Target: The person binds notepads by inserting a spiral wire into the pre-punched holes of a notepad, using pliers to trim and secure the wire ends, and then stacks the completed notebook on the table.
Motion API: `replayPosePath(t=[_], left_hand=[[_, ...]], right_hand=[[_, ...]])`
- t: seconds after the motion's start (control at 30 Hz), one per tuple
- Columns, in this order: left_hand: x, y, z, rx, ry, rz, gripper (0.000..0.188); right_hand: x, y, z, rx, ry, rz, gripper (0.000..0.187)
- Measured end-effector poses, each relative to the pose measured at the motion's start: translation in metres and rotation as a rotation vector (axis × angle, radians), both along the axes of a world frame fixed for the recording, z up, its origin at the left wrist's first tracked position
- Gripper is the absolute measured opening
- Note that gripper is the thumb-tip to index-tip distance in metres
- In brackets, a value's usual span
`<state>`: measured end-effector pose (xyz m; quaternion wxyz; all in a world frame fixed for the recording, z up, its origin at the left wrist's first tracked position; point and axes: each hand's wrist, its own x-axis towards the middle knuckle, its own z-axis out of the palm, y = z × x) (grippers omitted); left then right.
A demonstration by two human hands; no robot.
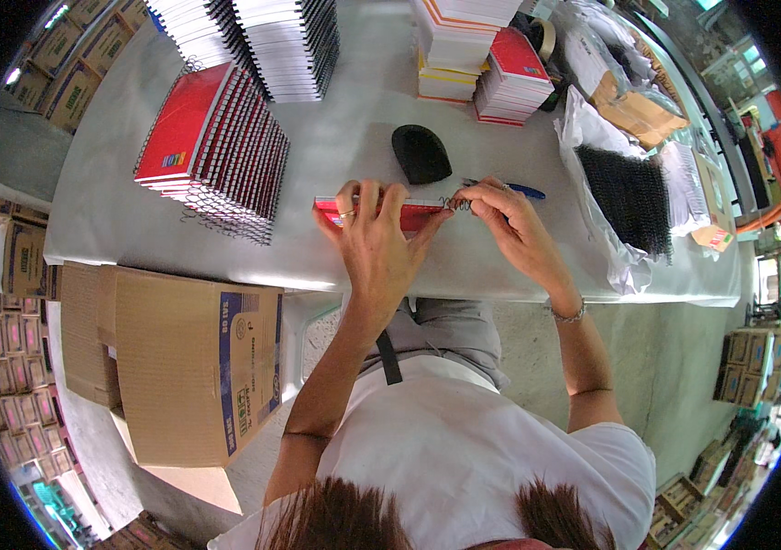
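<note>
A small red notebook (419, 220) stands on its edge near the front of the table, its holed edge facing up. My left hand (374, 225) grips it from above, fingers on the far side and thumb on the near one. At the notebook's right end, a dark wire spiral (456, 203) sticks out past the edge. My right hand (511, 220) pinches that spiral between thumb and fingertips. Just beyond lies a black rounded pad (421, 154), and a blue pen (526, 191) rests beside my right fingers.
Spiral-bound red notebooks (216, 147) are stacked at the left, with taller white stacks (285, 46) behind. Unbound stacks (511, 78) stand at the back. A bundle of black spirals (624, 197) lies in wrapping at the right. A cardboard box (170, 362) stands below the table's front left edge.
</note>
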<state>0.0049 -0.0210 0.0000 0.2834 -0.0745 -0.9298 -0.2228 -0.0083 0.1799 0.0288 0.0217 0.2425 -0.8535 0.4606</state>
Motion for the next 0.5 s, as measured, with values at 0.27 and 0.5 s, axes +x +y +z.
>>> replayPosePath(t=[0.27,0.5], left_hand=[[0.003,-0.001,0.003,-0.013,-0.038,-0.018,0.052],[0.002,0.0,0.002,-0.037,-0.021,0.01,0.048]], right_hand=[[-0.001,-0.011,0.013,0.211,0.235,-0.101,0.02],[-0.002,-0.006,-0.001,0.23,0.249,-0.053,0.017]])
